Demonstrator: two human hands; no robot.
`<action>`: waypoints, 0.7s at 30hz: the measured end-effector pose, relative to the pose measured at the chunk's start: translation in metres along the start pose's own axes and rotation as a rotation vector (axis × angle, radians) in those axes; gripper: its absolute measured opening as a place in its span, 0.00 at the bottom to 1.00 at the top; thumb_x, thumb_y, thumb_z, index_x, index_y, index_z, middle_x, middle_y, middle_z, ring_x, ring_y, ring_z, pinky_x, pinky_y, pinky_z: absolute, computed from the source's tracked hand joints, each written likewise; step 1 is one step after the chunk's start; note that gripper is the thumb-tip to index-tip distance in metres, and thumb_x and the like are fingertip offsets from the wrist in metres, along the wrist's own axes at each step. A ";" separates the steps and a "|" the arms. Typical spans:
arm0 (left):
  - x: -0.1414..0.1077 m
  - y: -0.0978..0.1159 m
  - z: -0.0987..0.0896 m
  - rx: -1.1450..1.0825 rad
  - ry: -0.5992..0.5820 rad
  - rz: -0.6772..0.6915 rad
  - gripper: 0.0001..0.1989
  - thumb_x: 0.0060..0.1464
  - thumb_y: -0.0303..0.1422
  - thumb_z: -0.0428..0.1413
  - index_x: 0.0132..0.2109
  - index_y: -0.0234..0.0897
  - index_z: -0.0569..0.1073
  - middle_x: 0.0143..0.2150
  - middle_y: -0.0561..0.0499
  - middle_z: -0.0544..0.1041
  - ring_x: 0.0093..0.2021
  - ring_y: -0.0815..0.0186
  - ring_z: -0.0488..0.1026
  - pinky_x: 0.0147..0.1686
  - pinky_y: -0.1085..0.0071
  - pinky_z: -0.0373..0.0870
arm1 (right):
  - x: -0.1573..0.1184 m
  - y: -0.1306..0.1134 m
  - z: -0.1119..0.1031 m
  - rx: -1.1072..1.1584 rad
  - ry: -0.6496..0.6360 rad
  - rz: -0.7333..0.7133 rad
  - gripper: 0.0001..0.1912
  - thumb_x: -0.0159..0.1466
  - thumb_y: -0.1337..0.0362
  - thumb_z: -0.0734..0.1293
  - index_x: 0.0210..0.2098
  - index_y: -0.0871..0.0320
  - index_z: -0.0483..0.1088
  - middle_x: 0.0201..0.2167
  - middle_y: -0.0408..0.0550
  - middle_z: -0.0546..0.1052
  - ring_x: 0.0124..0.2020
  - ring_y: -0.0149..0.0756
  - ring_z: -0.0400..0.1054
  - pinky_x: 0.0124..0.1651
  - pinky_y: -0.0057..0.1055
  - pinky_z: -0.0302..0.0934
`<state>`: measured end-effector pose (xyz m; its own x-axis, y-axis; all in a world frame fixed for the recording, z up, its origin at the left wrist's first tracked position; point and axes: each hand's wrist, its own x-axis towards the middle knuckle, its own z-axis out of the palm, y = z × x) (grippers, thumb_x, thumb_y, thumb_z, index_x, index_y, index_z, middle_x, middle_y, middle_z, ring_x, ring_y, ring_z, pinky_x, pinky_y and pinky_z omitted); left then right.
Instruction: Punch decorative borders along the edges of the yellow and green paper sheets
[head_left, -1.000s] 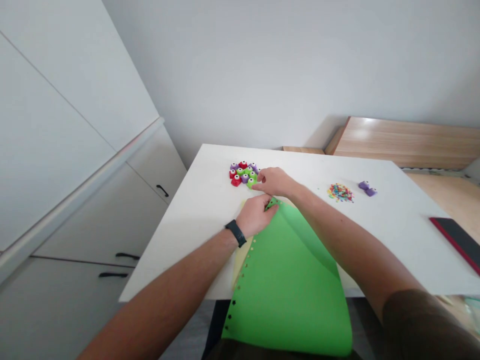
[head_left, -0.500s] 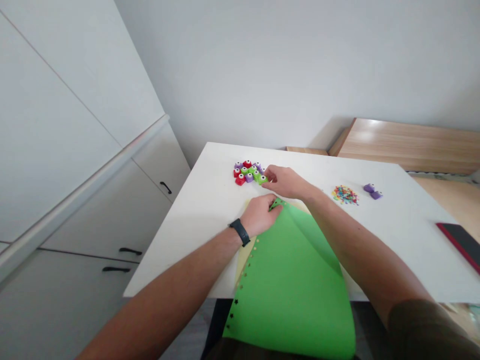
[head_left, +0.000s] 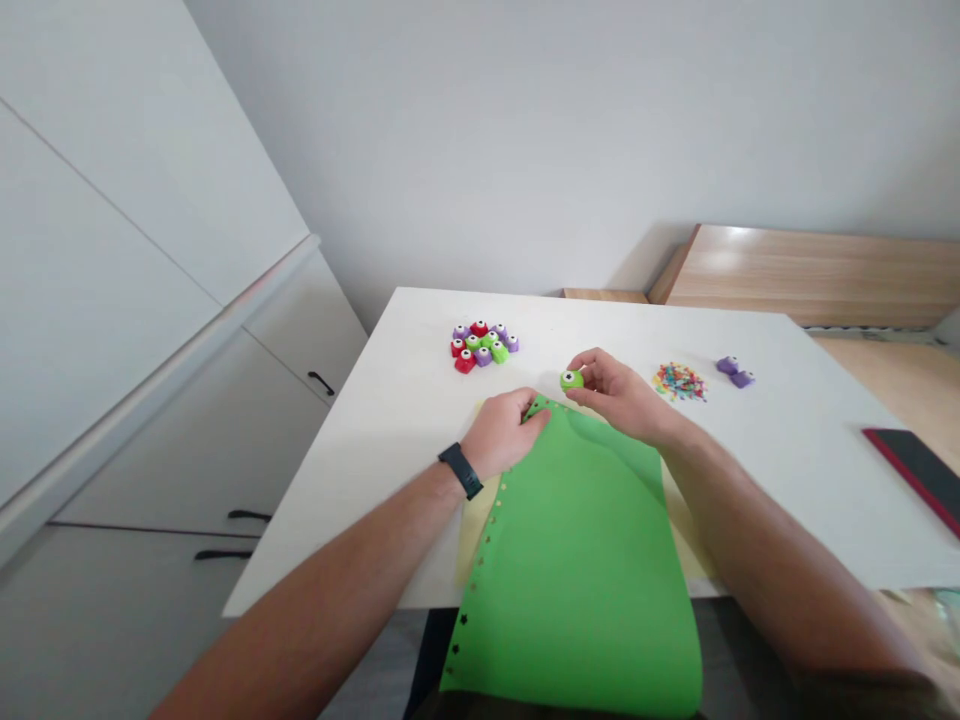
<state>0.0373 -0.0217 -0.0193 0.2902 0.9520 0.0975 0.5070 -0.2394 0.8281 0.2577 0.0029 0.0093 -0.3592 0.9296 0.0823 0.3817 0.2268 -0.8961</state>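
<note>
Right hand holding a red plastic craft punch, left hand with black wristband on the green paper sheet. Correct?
No: the head view shows the craft punch in the right hand is green, not red. Rest stands: left hand on the green paper sheet.

My paper sheet [head_left: 577, 590] hangs over the table [head_left: 360, 510] edge. Behind it, craft punches [head_left: 484, 346] sit leftward, paper confetti [head_left: 679, 382] rightward.

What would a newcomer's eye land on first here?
The large green paper sheet dominates the lower middle, star-shaped holes running down its left edge, its top corner under the left hand. The right hand holds a green craft punch just beyond it. Farther back on the white table, a cluster of red, purple and green punches sits left of colourful paper confetti.
</note>
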 end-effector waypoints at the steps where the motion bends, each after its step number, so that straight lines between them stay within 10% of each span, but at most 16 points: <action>1: 0.000 0.000 0.000 -0.009 0.000 -0.007 0.11 0.59 0.41 0.57 0.36 0.38 0.76 0.28 0.53 0.76 0.28 0.66 0.68 0.29 0.71 0.62 | -0.002 0.002 0.000 0.046 0.009 0.010 0.18 0.63 0.55 0.72 0.49 0.51 0.67 0.26 0.36 0.68 0.27 0.30 0.61 0.30 0.28 0.55; 21: -0.001 0.000 0.000 -0.057 -0.008 -0.030 0.11 0.59 0.42 0.58 0.39 0.38 0.78 0.28 0.52 0.77 0.28 0.64 0.71 0.30 0.69 0.68 | -0.009 -0.006 0.003 0.350 -0.001 0.106 0.18 0.61 0.56 0.73 0.47 0.54 0.68 0.30 0.40 0.73 0.26 0.28 0.62 0.29 0.29 0.55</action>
<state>0.0370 -0.0228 -0.0190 0.2824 0.9569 0.0679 0.4685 -0.1994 0.8607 0.2561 -0.0073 0.0128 -0.3343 0.9422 -0.0197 0.1027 0.0156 -0.9946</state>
